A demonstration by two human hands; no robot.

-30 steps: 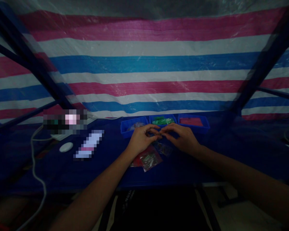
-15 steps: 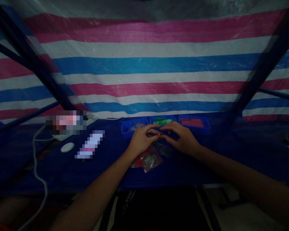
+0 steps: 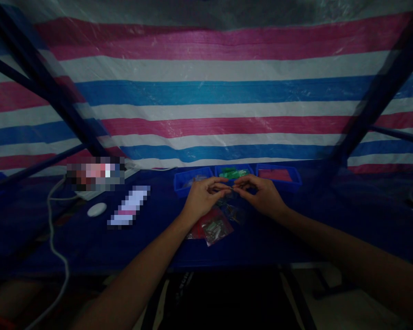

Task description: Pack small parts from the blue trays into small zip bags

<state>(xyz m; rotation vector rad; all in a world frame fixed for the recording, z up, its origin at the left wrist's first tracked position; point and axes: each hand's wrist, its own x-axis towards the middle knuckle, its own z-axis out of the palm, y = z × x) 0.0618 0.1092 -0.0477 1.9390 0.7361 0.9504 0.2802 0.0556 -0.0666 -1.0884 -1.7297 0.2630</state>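
Observation:
My left hand (image 3: 201, 200) and my right hand (image 3: 263, 195) meet fingertip to fingertip above the dark blue table (image 3: 89, 238). Both pinch a tiny metallic part (image 3: 231, 188) between them; it is too small to name. Under the hands lie small clear plastic bags (image 3: 213, 228), one over something red, another (image 3: 234, 213) holding small dark pieces. Three blue trays stand just behind the hands: the left tray (image 3: 189, 179) with clear bags, the middle tray (image 3: 233, 173) with green pieces, the right tray (image 3: 278, 175) with red contents.
A white oval object (image 3: 97, 209) and a white cable (image 3: 51, 238) lie on the left of the table, near two blurred-out items. A striped pink, white and blue tarp (image 3: 206, 101) hangs behind. Dark frame poles (image 3: 44, 87) slant at both sides.
My hands have lifted slightly and the fingertips have drawn into a tighter pinch around the tiny part. The view has barely shifted.

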